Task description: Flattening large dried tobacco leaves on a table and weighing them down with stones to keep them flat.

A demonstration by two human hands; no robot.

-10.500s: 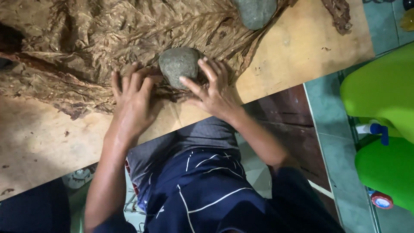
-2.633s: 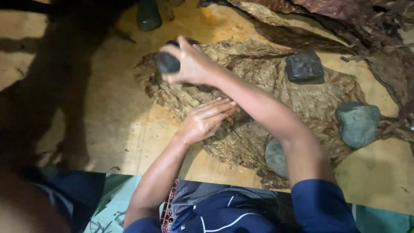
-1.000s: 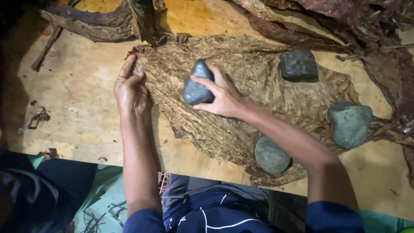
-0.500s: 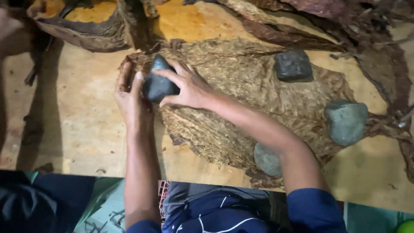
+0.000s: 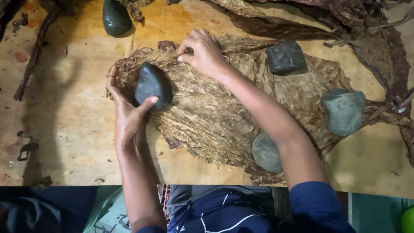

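1. The left hand (image 5: 129,116) cups a dark pointed stone (image 5: 152,85) that sits on the left end of a spread of dried brown leaves (image 5: 215,108); its thumb presses the stone's lower right edge, and its fingers (image 5: 113,82) curl round the far left side, spread rather than clamped.
2. The right hand (image 5: 202,54) rests on the upper edge of the leaves; its thumb and forefinger are pressed together, pinching a fold of leaf, the other fingers curled beside them.
3. The leaves lie flat on a pale wooden tabletop (image 5: 64,129), layered one over another; no box, tray or bowl is in sight, so the tabletop alone carries everything.
4. Three more stones weigh the leaves down: a squarish black stone (image 5: 286,57) at the top right; a rounded grey-green stone (image 5: 343,111) at the right end; a smaller grey stone (image 5: 266,152) at the lower edge, partly behind the right forearm.
5. A dark green stone (image 5: 115,18) stands apart on bare wood at the top left; more loose dark leaves (image 5: 366,34) trail across the top right corner.
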